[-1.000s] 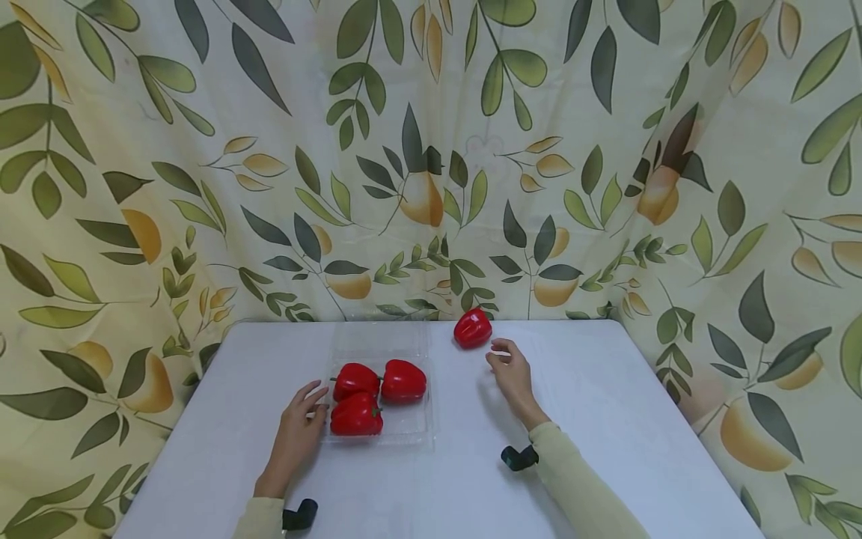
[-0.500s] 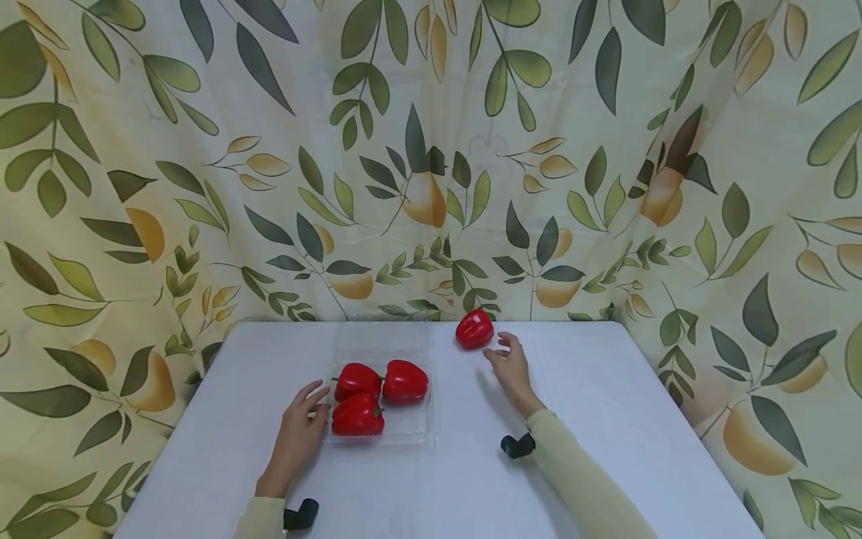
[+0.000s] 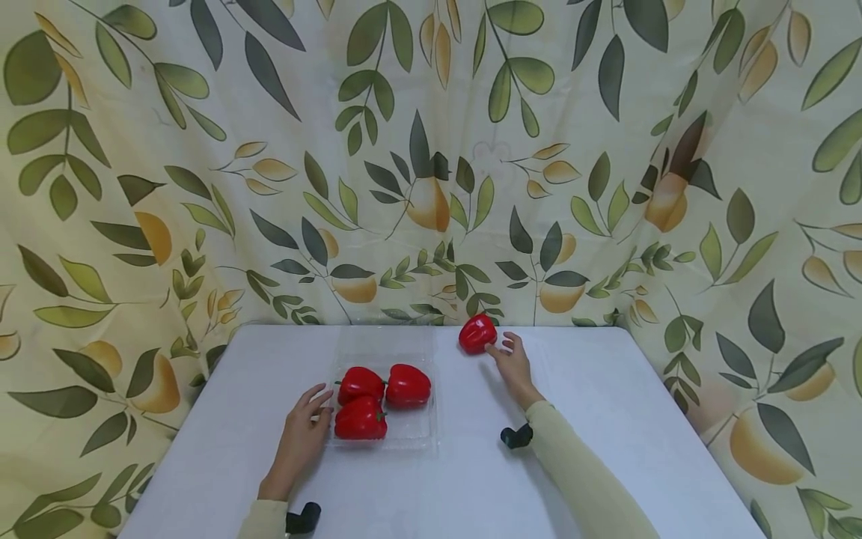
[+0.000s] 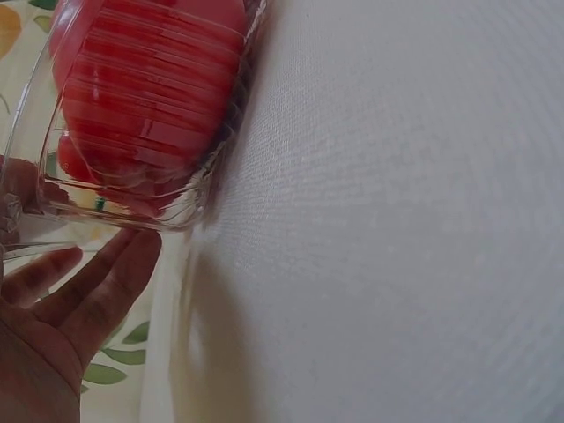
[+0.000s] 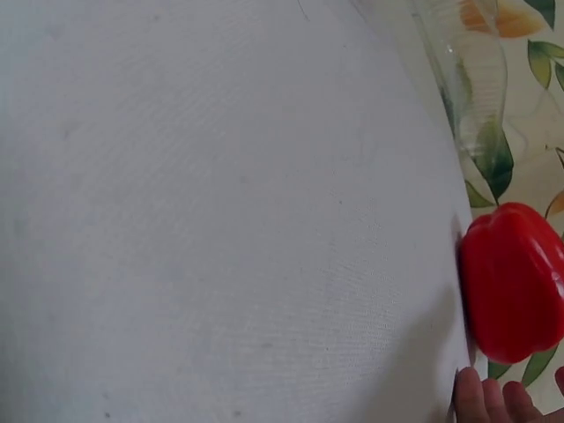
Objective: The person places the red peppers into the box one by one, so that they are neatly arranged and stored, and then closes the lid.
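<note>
Left of centre in the head view, a clear plastic container is lying on the white table, its transparent lid apparently folding back toward the upper edge, which is leaving the tray exposed from above. The left hand is resting at the container's left edge with its fingers extended and relaxed, grasping nothing; in the left wrist view its fingertips are meeting the clear plastic, probably steadying it. Inside, the upper-left pepper, the upper-right pepper and the lower pepper are sitting close together toward the left side, leaving the lower right of the tray bare. Near the top edge of the table, right of centre, the lone pepper is lying outside the container. The right hand is hovering just beside it at its lower right, fingers loosely bent and parted, not gripping it; whether the thumb is touching the skin, the pictures are not settling. That spread is seemingly suiting the pepper's rounded side. Counting up, four red bell peppers are showing, three inside and one outside, with one container, one lid and two hands; a leaf-patterned curtain is hanging behind.
</note>
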Demonstrator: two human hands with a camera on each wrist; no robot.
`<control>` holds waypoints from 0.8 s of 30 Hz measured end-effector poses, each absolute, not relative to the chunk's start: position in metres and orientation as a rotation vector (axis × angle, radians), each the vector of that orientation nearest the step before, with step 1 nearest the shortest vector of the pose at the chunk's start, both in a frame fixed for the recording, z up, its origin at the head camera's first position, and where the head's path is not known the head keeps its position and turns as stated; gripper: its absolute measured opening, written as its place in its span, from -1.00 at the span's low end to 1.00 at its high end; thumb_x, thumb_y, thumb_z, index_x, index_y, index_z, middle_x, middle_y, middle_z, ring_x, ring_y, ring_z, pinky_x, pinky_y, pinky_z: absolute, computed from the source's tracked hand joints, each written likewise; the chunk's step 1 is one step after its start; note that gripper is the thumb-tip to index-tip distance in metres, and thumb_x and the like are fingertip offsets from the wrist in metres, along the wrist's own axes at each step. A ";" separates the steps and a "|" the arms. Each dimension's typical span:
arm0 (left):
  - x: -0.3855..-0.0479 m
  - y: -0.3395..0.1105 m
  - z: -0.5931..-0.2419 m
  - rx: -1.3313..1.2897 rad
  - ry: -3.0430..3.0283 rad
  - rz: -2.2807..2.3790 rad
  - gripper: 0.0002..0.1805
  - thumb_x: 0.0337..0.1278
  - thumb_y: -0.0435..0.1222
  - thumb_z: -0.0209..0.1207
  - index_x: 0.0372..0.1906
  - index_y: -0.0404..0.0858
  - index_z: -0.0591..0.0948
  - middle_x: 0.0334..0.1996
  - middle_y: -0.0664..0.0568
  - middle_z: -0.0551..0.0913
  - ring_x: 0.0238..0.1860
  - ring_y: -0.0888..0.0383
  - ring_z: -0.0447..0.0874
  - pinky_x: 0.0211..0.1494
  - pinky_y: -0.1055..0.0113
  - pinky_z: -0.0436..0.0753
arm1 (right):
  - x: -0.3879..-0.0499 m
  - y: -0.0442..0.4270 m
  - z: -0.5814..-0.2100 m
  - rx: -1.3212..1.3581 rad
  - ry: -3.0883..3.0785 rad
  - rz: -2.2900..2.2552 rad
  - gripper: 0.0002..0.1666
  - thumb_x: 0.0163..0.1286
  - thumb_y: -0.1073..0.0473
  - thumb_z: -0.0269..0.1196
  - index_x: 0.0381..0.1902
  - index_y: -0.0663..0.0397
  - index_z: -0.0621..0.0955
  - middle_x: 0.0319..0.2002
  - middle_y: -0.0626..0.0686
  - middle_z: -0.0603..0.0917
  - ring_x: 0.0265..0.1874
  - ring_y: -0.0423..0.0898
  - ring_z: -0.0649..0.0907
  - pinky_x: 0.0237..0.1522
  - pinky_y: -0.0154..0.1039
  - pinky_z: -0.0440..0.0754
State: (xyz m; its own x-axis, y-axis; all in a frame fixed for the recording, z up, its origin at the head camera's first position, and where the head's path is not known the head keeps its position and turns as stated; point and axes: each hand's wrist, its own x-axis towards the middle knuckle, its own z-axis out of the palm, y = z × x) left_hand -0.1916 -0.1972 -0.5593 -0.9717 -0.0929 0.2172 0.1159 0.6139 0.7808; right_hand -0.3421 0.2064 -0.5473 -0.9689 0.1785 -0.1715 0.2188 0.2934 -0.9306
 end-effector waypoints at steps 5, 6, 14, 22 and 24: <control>-0.193 -0.198 -0.559 -0.017 -2.615 -1.270 -0.58 0.32 -0.33 0.14 0.25 -0.28 0.56 0.37 -0.11 0.42 -0.02 -0.02 0.74 -0.05 0.28 0.76 | -0.349 0.204 -0.544 0.401 2.475 -1.842 -0.13 0.39 -0.11 0.20 0.50 0.00 0.10 0.46 0.23 0.23 0.39 0.20 0.36 0.34 0.10 0.49; -0.192 -0.200 -0.559 -0.012 -2.613 -1.264 -0.58 0.32 -0.34 0.14 0.25 -0.27 0.56 0.37 -0.11 0.42 -0.02 -0.02 0.74 -0.06 0.28 0.76 | -0.351 0.201 -0.544 0.403 2.474 -1.844 -0.12 0.38 -0.12 0.21 0.50 0.00 0.10 0.46 0.23 0.23 0.38 0.20 0.37 0.33 0.09 0.51; -0.189 -0.204 -0.560 -0.038 -2.585 -1.233 -0.59 0.27 -0.38 0.17 0.22 -0.30 0.58 0.34 -0.16 0.45 -0.07 -0.04 0.75 -0.11 0.29 0.77 | -0.360 0.190 -0.547 0.508 2.448 -1.811 -0.06 0.33 -0.13 0.26 0.50 -0.02 0.11 0.45 0.25 0.23 0.41 0.22 0.30 0.37 0.14 0.45; -0.191 -0.197 -0.559 -0.042 -2.581 -1.250 -0.59 0.29 -0.36 0.16 0.22 -0.29 0.58 0.35 -0.14 0.45 -0.05 -0.02 0.75 -0.03 0.22 0.76 | -0.372 0.193 -0.540 0.541 2.424 -1.799 0.01 0.31 -0.21 0.26 0.53 -0.03 0.05 0.44 0.26 0.22 0.40 0.21 0.29 0.39 0.15 0.42; -0.191 -0.196 -0.559 -0.036 -2.586 -1.257 -0.59 0.29 -0.36 0.17 0.23 -0.29 0.57 0.35 -0.13 0.44 -0.04 -0.03 0.75 -0.02 0.21 0.75 | -0.373 0.193 -0.539 0.553 2.423 -1.789 0.00 0.32 -0.20 0.26 0.53 -0.03 0.05 0.44 0.25 0.22 0.40 0.20 0.29 0.39 0.14 0.42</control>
State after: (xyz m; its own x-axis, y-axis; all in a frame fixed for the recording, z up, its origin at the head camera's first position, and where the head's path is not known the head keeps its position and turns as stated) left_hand -0.1914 -0.1960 -0.5588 -0.9646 -0.0929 0.2469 0.1367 0.6244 0.7691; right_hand -0.3728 0.1931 -0.5386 -0.9318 0.2386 -0.2735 0.3316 0.2533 -0.9088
